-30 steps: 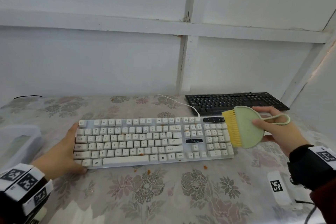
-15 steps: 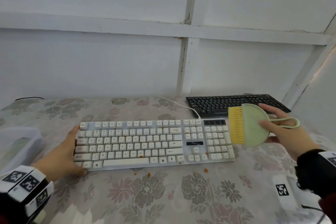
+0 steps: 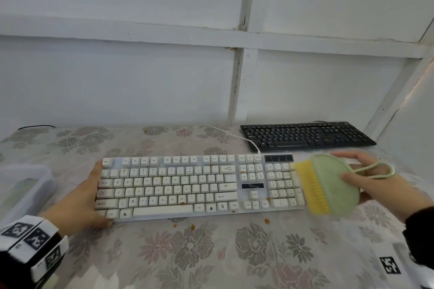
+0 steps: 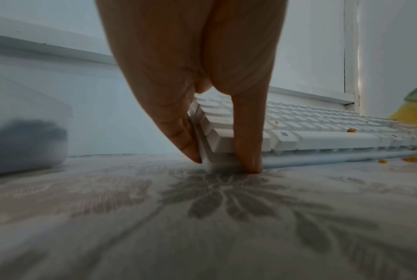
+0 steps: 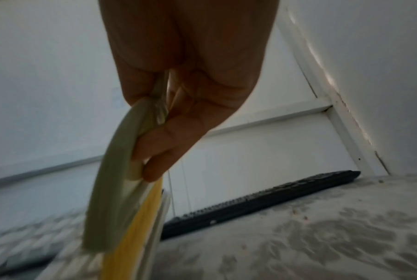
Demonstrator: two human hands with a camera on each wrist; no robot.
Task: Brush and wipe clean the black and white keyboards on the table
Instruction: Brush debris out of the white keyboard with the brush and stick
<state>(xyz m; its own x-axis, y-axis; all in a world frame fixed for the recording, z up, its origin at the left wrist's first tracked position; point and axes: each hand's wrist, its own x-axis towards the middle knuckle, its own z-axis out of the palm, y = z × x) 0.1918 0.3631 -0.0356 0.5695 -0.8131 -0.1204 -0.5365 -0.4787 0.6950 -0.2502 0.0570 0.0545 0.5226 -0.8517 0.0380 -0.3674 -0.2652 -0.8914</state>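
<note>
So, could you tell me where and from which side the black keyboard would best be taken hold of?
Probably by its short right end, from the right: the black keyboard lies flat and long, the white keyboard sits near its front left, and the wall stands close behind.

Left hand [image 4: 197, 62] fingers [image 4: 246, 151] seemingly pinch the white keyboard [image 4: 322, 138] corner.

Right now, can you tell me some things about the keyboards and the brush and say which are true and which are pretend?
1. The right hand holds a round green brush with yellow bristles. True.
2. The left hand is lifting the flat black keyboard. False: it holds the left end of the long white keyboard.
3. Orange crumbs lie on the flowered tablecloth. True.
4. The black keyboard sits on top of the white one. False: it lies behind it, apart.
</note>
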